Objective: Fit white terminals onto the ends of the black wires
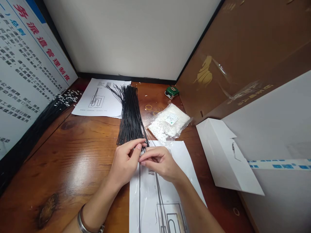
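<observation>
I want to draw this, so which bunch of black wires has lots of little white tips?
The left bunch, beside the printed notice: white bits crowd its far end. The middle bunch has a plain black far end.

We cannot tell what lies between the fingertips of the left hand [126,160] and right hand [161,161], where the upper end of a single black wire [140,200] disappears; its lower end runs off the bottom edge. The left hand hides part of the near end of the wire bundle [130,113] from us. The right forearm covers some of the near printed sheet [147,194], also cropped below. The bag label's [171,118] print is too small for us to read.
</observation>
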Demonstrator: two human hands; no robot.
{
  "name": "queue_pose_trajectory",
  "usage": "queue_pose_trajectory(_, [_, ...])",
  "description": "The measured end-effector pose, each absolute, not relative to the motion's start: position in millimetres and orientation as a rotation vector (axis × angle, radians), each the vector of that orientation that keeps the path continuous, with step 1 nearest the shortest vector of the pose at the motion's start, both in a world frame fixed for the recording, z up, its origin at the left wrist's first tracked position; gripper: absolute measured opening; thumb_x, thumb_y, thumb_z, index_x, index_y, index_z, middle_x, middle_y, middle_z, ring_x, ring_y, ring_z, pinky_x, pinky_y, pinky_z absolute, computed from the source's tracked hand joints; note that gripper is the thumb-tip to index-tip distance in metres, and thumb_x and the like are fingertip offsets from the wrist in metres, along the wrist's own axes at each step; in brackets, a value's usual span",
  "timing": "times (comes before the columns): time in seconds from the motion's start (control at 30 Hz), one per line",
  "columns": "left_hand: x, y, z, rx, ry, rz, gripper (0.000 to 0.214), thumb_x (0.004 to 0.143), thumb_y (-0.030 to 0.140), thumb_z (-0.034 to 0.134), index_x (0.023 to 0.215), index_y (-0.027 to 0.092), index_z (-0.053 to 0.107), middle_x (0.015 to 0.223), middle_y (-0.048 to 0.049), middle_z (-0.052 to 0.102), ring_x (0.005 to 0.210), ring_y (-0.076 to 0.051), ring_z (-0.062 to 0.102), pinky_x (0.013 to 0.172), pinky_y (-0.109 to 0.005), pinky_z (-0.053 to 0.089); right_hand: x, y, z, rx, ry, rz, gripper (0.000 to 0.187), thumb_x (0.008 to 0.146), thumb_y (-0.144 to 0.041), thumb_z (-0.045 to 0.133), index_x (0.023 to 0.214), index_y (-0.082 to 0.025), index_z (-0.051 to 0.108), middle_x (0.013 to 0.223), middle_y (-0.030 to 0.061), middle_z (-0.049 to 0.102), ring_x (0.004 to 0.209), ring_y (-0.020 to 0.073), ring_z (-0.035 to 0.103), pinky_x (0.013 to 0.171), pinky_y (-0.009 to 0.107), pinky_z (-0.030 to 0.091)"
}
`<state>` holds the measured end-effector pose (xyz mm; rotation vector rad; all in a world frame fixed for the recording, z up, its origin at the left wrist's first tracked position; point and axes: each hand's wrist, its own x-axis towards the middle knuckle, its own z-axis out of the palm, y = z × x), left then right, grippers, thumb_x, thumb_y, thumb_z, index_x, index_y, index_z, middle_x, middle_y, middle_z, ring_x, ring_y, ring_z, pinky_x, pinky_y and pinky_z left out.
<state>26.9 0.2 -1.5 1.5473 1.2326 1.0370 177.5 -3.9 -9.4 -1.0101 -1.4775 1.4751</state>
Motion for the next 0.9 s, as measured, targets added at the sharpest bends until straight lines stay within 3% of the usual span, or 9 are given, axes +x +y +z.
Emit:
queue_pose_trajectory(0.17, [26.6,0.0,0.9,1.508,1.271,1.035,0.021,0.088,0.023,0.051,0.092,0.016,0.070,0.080,-0.0037,0.070,0.070,-0.015,0.062,0.064,-0.025,0.047,179.1,-3.0,-9.4,-1.017,-1.362,1.404,0.012,0.076,-0.029,0.065,0.082,-0.019,0.069,0.051,-0.0067,0.038,0.046,0.0079,0.033,0.043,0.023,0.026])
queue_pose_trajectory(0.27, [25.9,-1.9,1.9,1.467,1.239,1.067,0.016,0.086,0.020,0.051,0.092,0.016,0.065,0.070,-0.0006,0.063,0.062,-0.013,0.057,0.059,-0.023,0.043,178.5,-1.5,-8.9,-1.050,-1.244,1.362,0.020,0.079,-0.034,0.064,0.094,-0.020,0.067,0.056,-0.0056,0.044,0.046,0.0072,0.034,0.043,0.022,0.025])
queue_pose_trajectory(0.37, [25.1,-4.6,2.7,1.404,1.181,1.145,0.009,0.083,0.018,0.051,0.089,0.017,0.057,0.062,0.0032,0.053,0.056,-0.011,0.051,0.055,-0.022,0.038,177.6,-0.8,-8.8,-1.080,-1.175,1.398,0.033,0.079,-0.039,0.064,0.108,-0.022,0.063,0.081,0.0017,0.062,0.045,0.0048,0.034,0.039,0.022,0.024])
queue_pose_trajectory(0.47, [24.3,-6.7,3.0,1.398,1.115,1.138,0.003,0.080,0.018,0.053,0.082,0.018,0.051,0.060,0.0045,0.048,0.053,-0.010,0.046,0.052,-0.022,0.035,178.1,-0.8,-8.9,-1.076,-1.175,1.433,0.042,0.080,-0.040,0.063,0.120,-0.026,0.059,0.114,0.0079,0.063,0.044,0.0029,0.033,0.038,0.022,0.026])
queue_pose_trajectory(0.6, [24.7,-7.5,2.4,1.464,1.072,1.026,0.008,0.079,0.016,0.054,0.079,0.019,0.046,0.056,0.0062,0.046,0.050,-0.010,0.042,0.050,-0.022,0.031,180.8,-0.1,-10.5,-1.054,-1.201,1.426,0.036,0.082,-0.041,0.061,0.113,-0.025,0.067,0.102,0.0064,0.067,0.043,0.0036,0.032,0.039,0.024,0.024])
queue_pose_trajectory(0.7, [26.4,-5.8,2.6,1.480,1.146,0.991,0.008,0.084,0.023,0.054,0.089,0.019,0.048,0.054,0.0071,0.047,0.048,-0.010,0.043,0.050,-0.022,0.033,182.3,0.3,-11.3,-1.049,-1.234,1.380,0.032,0.082,-0.043,0.061,0.105,-0.024,0.073,0.097,0.0062,0.068,0.044,0.0051,0.034,0.041,0.024,0.026])
queue_pose_trajectory(0.9, [27.7,-0.2,3.4,1.323,1.431,1.153,0.030,0.090,0.039,0.051,0.110,0.017,0.058,0.084,-0.0018,0.063,0.055,-0.009,0.053,0.053,-0.022,0.041,180.6,-3.0,-7.2,-1.022,-1.424,1.336,0.025,0.083,-0.040,0.061,0.097,-0.025,0.075,0.097,0.0065,0.070,0.064,0.0139,0.053,0.054,0.027,0.040])
